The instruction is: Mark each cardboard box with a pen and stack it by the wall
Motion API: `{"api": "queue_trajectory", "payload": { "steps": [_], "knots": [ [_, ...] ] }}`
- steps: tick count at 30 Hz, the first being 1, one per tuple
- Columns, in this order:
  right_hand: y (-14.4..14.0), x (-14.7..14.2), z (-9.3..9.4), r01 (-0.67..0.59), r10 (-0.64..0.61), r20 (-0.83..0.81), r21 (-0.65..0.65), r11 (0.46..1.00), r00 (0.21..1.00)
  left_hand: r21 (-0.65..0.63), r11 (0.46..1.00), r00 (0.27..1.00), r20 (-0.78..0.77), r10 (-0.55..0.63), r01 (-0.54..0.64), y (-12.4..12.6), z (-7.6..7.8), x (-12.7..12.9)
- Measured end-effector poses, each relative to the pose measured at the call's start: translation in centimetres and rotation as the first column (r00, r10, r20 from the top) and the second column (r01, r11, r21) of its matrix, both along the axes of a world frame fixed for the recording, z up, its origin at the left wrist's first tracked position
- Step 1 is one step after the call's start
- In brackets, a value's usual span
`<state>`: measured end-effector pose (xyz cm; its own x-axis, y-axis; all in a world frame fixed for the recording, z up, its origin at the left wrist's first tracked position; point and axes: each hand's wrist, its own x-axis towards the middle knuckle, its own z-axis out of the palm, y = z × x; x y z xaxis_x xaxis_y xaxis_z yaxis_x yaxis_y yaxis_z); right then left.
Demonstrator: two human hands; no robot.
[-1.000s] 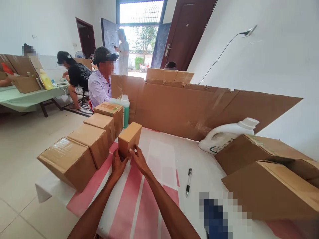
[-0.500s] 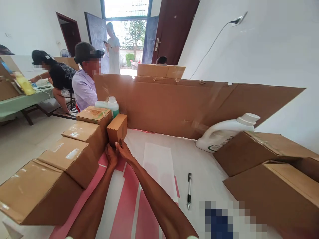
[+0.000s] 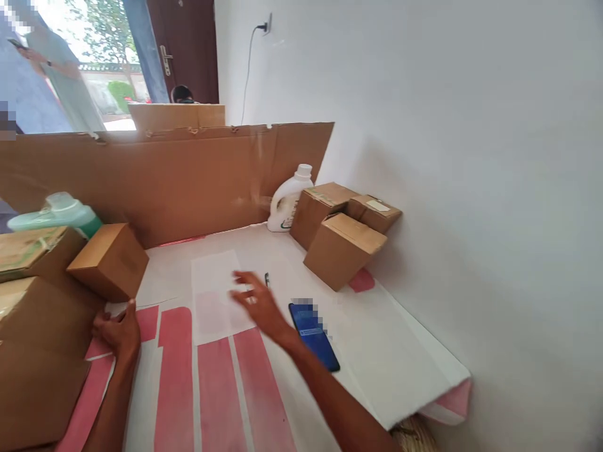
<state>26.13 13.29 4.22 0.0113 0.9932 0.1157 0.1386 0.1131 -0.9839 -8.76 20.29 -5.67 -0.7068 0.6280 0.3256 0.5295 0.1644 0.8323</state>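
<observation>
My left hand (image 3: 119,329) rests on the table at the foot of a small brown cardboard box (image 3: 110,260), its thumb raised apart from the bent fingers. Whether those fingers press on the box I cannot tell. Over the sheet of white paper (image 3: 214,270) hovers my right hand (image 3: 259,307), open, fingers spread and slightly blurred. It holds nothing. Just behind its fingers lies a pen (image 3: 267,279), partly hidden by the hand. A dark blue phone (image 3: 315,339) lies flat to the right of my right wrist.
Several cardboard boxes (image 3: 42,358) line the left side, with a green-liquid bottle (image 3: 61,213) behind them. A cardboard panel (image 3: 188,182) closes the back. At the right stand a white jug (image 3: 289,201) and more boxes (image 3: 346,251) beside the wall (image 3: 447,188).
The view has swung to the right. My right hand has left the small box and moved right, over the paper near the pen. My left hand stays by the box.
</observation>
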Motion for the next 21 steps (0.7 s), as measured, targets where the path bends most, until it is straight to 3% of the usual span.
{"api": "queue_trajectory", "payload": {
  "steps": [1,2,3,5,6,8,10,12,14,17,19,21],
  "knots": [
    [-1.1,4.5,0.3,0.247,-0.248,0.036,0.044,0.968,0.968,0.019,1.0,1.0,0.022,0.011,-0.011,-0.6,0.2,1.1],
    [-2.0,8.9,0.4,0.482,-0.49,0.07,0.105,0.87,0.869,0.048,0.999,0.999,0.037,0.012,-0.014,-1.1,0.6,2.5],
    [-2.7,13.0,0.3,0.67,-0.689,0.084,0.175,0.721,0.72,0.084,0.996,0.999,0.037,-0.007,0.004,-1.5,1.3,4.5],
    [-3.4,19.4,-0.6,0.858,-0.892,0.061,0.251,0.447,0.447,0.189,0.972,0.989,0.01,-0.146,0.142,-1.7,3.4,10.1],
    [-3.4,21.6,-1.3,0.881,-0.911,0.061,0.236,0.411,0.408,0.215,0.943,0.966,-0.011,-0.256,0.253,-1.5,4.7,13.7],
    [-2.7,24.0,-2.8,0.887,-0.909,0.056,0.2,0.416,0.413,0.213,0.829,0.847,0.008,-0.531,0.517,-0.5,7.5,21.7],
    [-1.3,24.4,-4.2,0.861,-0.877,0.049,0.172,0.479,0.478,0.158,0.627,0.611,0.137,-0.779,0.763,1.2,9.7,29.9],
    [0.0,24.0,-5.2,0.834,-0.847,0.037,0.159,0.529,0.53,0.124,0.499,0.476,0.177,-0.862,0.858,3.3,11.2,37.2],
    [0.7,23.8,-5.8,0.814,-0.825,0.023,0.149,0.562,0.565,0.093,0.391,0.364,0.22,-0.905,0.916,5.1,11.7,42.7],
    [0.6,24.4,-6.6,0.789,-0.796,-0.002,0.133,0.6,0.606,0.072,0.214,0.187,0.274,-0.944,0.974,5.9,11.4,47.0],
    [-0.2,25.0,-7.1,0.767,-0.771,-0.018,0.123,0.63,0.636,0.073,0.125,0.098,0.293,-0.951,0.989,4.7,10.7,47.6],
    [-1.5,25.5,-7.5,0.747,-0.742,-0.089,0.097,0.658,0.665,0.069,0.076,0.051,0.306,-0.951,0.995,2.2,9.9,47.0]
  ]
}}
